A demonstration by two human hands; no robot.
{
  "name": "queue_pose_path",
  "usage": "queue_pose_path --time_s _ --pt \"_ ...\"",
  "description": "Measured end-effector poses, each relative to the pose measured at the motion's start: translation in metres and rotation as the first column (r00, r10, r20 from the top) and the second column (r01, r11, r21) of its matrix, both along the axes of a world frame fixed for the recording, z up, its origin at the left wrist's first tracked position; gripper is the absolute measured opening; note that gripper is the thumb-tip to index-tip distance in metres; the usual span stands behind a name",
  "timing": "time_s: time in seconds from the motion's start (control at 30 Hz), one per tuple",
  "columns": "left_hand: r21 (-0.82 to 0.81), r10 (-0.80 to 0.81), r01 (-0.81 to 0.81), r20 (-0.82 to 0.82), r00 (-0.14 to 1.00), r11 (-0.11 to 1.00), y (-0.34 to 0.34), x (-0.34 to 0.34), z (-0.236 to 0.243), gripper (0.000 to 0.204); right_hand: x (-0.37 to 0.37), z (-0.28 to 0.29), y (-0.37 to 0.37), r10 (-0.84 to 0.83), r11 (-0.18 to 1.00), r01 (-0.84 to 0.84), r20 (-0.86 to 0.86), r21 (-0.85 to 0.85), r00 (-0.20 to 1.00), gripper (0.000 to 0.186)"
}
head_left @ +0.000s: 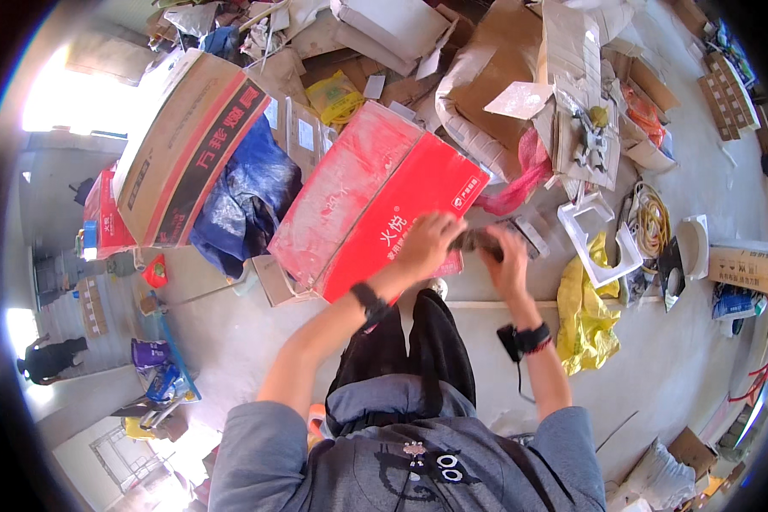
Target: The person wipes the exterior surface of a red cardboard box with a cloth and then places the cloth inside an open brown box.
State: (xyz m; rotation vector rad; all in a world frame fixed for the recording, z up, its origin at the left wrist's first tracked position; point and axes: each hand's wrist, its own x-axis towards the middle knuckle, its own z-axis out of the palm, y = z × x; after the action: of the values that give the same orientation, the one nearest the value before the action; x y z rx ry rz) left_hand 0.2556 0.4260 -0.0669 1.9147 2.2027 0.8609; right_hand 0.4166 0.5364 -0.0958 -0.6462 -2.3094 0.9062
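The fingers (pixel 440 225) of my left hand (pixel 425 249) and right hand (pixel 510 266) hold a small dark thing (pixel 470 242) between them, too blurry for me to name from far away. It is beside the big red box (pixel 375 205), and a yellow sack (pixel 584 316) lies off to the right.
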Motion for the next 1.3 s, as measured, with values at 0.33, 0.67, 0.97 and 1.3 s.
queue_pose_path --time_s 0.33,0.67,0.97,1.3 --pt "-0.016 0.171 -0.171 0.036 0.985 0.985 -0.021 -0.002 -0.016 0.020 -0.015 0.004 -0.036 0.037 0.993 -0.054 0.153 0.108 0.988 0.043" --pt "-0.062 0.222 -0.224 -0.039 0.974 0.973 0.032 -0.041 -0.030 0.027 -0.068 -0.015 0.000 -0.128 0.980 0.107 0.120 0.170 0.984 0.035" --pt "0.014 0.267 -0.267 -0.030 0.963 0.964 0.080 -0.067 -0.042 0.018 -0.100 -0.019 0.048 -0.169 0.977 0.151 0.121 0.150 0.978 0.032" --pt "-0.033 0.311 -0.312 -0.047 0.949 0.949 0.098 -0.073 -0.042 0.015 -0.115 -0.023 0.073 -0.175 0.976 0.158 0.103 0.149 0.979 0.028"
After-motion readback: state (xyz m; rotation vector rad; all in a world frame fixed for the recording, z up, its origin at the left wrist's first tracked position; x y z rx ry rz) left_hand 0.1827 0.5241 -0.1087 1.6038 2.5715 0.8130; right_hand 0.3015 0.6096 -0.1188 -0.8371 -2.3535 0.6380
